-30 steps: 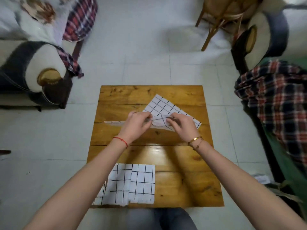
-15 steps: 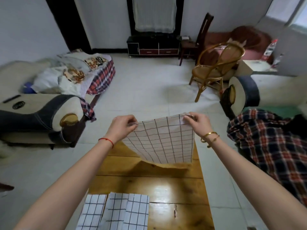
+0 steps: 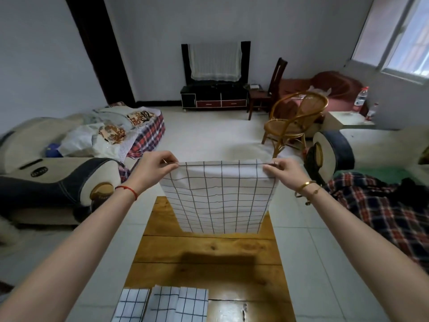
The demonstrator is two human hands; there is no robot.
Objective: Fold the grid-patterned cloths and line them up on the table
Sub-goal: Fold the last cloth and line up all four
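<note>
A white cloth with a dark grid [image 3: 220, 198] hangs spread out flat in the air above the far end of the wooden table [image 3: 209, 259]. My left hand [image 3: 154, 169] pinches its top left corner and my right hand [image 3: 282, 171] pinches its top right corner. The top edge is stretched level between them and the bottom edge hangs just above the tabletop. At the table's near left edge lie folded grid cloths side by side: a narrow one [image 3: 131, 304] and a wider one [image 3: 178, 304] touching it.
A sofa arm [image 3: 65, 182] with piled bedding stands left of the table. A plaid blanket [image 3: 383, 210] covers the sofa on the right. A rattan chair [image 3: 294, 122] and a TV cabinet [image 3: 213, 98] stand farther back across the tiled floor.
Both hands lifted the cloth off the table and opened it out. Since half a second ago they have moved apart, pulling the top edge straight and level. The view tilted up.
</note>
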